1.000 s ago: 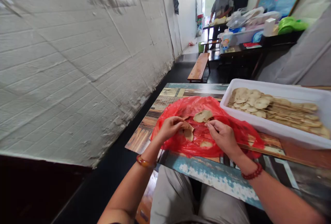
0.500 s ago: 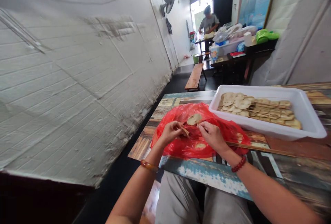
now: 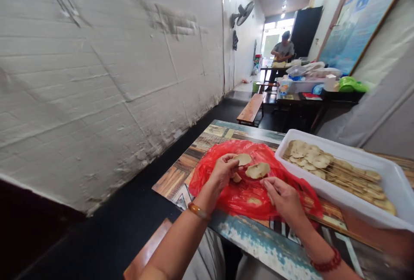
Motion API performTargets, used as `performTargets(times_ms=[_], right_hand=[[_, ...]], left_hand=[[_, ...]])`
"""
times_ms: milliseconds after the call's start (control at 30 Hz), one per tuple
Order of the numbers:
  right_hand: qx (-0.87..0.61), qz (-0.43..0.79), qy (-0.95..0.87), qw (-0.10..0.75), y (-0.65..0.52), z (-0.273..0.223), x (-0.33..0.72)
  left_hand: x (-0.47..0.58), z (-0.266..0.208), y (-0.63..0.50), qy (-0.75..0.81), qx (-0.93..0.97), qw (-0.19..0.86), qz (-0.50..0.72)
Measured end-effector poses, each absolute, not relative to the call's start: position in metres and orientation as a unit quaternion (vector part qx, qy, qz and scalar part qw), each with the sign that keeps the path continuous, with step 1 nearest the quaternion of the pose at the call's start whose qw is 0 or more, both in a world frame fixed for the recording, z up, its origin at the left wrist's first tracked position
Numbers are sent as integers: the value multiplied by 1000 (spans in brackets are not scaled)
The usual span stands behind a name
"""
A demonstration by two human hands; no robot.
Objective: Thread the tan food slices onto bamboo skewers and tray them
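My left hand (image 3: pixel 225 168) pinches a thin, flat, pale beige slice (image 3: pixel 243 159) by its left edge, above a crumpled red plastic bag (image 3: pixel 207 172). Just right of it, my right hand (image 3: pixel 282 193) is closed with thumb and fingertips at the lower edge of another wavy beige slice (image 3: pixel 258 170). That slice seems to sit on the tip of a thin skewer, mostly hidden by the hand. The two slices are close but apart. More pieces, a small one (image 3: pixel 236 178) and a round one (image 3: pixel 255 201), lie on the bag.
A white plastic tub (image 3: pixel 343 150) at the right holds many skewered slices (image 3: pixel 310 155). Bag and tub stand on a wood-patterned table (image 3: pixel 184 172). A wooden bench (image 3: pixel 251 108), a cluttered table (image 3: pixel 300 96) and a person (image 3: pixel 283 51) are farther back. A white wall (image 3: pixel 113 90) runs along the left.
My left hand has raised its slice, which was folded low over the bag and now shows flat beside the other slice. My right hand keeps its pinch. The whole view has shifted.
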State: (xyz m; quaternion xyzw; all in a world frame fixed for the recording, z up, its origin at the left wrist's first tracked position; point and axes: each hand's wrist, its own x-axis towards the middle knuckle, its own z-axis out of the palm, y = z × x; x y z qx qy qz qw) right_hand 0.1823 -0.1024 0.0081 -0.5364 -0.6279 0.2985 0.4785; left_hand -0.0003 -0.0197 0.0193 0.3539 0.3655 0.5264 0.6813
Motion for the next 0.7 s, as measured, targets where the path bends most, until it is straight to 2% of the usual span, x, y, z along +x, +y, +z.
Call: performTargets(times_ms=[233,433,700], right_hand=[[-548,293,-638,455,-109,-10,180],[-584,272,-634,428,-109,-16,183],[-601,273,-646,383,-111,-19,182]], left_hand=[[19,1,-8,340,343,681,551],[14,-2,-5,354,357,639,582],[12,0,-6,374,340,650,568]])
